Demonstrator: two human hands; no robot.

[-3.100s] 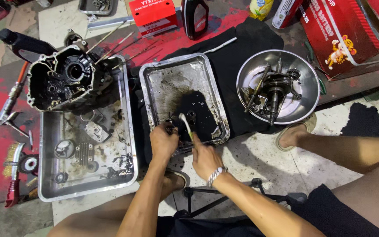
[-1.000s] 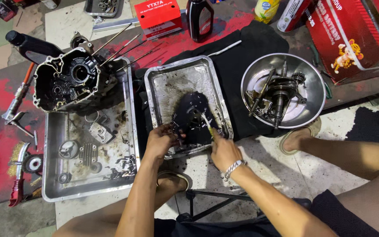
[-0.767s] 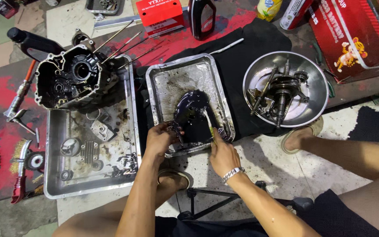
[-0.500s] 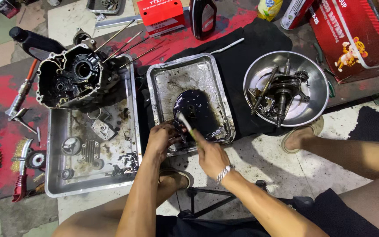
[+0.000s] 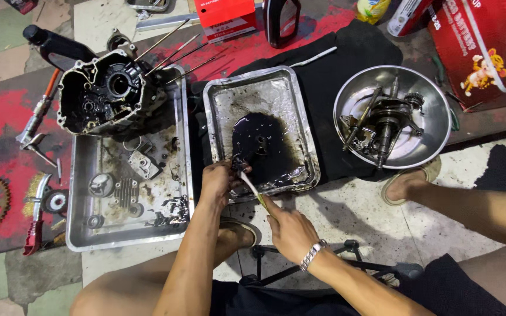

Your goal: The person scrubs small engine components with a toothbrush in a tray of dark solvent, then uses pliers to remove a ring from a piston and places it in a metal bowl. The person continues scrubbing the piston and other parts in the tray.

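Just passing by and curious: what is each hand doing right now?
Left hand: closed on a small dark part.
Right hand: closed on a brush.

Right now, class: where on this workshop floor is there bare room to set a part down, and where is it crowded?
Free: the pale floor between the middle oily tray and the right hand; that tray's upper half. Crowded: the left tray and the steel bowl, full of engine parts.

Tiled floor [image 5: 352, 210]; red mat [image 5: 7, 117], black cloth [image 5: 346, 64], trays

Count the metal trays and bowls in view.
3, maybe more: large tray left, small oily tray centre under both hands, round bowl right. A fourth container is cropped at top edge.
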